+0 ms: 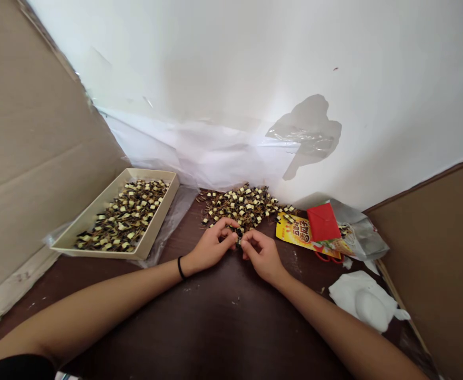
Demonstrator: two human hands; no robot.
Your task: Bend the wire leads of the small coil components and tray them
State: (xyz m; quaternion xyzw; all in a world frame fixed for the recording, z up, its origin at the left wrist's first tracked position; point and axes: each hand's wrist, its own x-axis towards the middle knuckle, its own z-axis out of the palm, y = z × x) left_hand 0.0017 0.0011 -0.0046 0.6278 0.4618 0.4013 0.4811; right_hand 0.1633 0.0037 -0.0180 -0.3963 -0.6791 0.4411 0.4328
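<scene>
In front of a heap of small yellow-and-black parts with thin brownish leads [251,203], my two hands come close together over the dark table. My left hand [210,248] is closed, thumb and fingertips pinched at one of these small parts [238,242]. From the other side my right hand [265,257] pinches at the same small part, which the fingers mostly cover. Its exact kind is too small to make out. A black band [181,268] circles my left wrist.
Many similar parts fill a cream tray [158,214] on clear plastic at the left. To the right lie a yellow snack packet [290,232], a red packet [324,221], red handles [328,257] and crumpled white tissue [368,301]. White sheeting and cardboard surround the table.
</scene>
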